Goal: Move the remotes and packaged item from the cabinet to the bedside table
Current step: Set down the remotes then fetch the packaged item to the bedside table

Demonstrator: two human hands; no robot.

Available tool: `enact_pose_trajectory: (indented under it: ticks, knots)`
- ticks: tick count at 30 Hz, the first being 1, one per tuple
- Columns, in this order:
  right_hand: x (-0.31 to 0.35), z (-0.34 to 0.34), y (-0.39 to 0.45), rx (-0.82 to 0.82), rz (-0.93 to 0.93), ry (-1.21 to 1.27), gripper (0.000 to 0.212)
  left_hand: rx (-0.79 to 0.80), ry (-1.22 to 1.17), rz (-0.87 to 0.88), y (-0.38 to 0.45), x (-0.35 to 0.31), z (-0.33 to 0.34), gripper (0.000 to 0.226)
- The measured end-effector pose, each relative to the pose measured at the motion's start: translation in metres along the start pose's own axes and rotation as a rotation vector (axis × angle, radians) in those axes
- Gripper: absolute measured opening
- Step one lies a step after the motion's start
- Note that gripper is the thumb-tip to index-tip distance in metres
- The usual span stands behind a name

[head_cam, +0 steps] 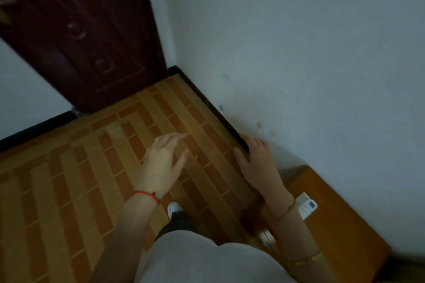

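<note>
Both hands empty above a tiled floor; one remote lies on the wooden cabinet at right.

The left hand (164,158) and right hand (255,161) hover with fingers straight and spread, holding nothing. A white, rectangular remote (305,205) with a small screen lies flat on the smooth orange-brown cabinet top (340,220), just beside the right wrist. The floor (69,179) shows glossy brick-pattern tiles; a dark embossed door (87,37) meets a scuffed white wall (299,53).

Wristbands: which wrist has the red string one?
The left wrist: a thin red string circles it just below the left hand. The right wrist carries a gold bangle instead.
</note>
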State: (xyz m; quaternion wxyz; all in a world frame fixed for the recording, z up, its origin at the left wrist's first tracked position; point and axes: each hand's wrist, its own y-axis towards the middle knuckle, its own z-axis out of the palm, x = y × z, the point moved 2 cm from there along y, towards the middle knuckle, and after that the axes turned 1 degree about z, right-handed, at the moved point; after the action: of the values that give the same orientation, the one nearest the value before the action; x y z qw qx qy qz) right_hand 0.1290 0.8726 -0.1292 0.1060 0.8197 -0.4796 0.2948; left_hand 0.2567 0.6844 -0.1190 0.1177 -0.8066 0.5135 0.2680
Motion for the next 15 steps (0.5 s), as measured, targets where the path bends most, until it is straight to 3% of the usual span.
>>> enact_pose_trajectory:
  ticks: [9, 15]
  knots:
    - [0.145, 0.104, 0.1, 0.275, -0.239, -0.076, 0.053, -0.183, 0.062, -0.301, 0.011, 0.136, -0.087, 0.041]
    - [0.251, 0.151, 0.15, 0.339, -0.383, -0.039, 0.052, -0.275, 0.103, -0.44, 0.021, 0.205, -0.15, 0.041]
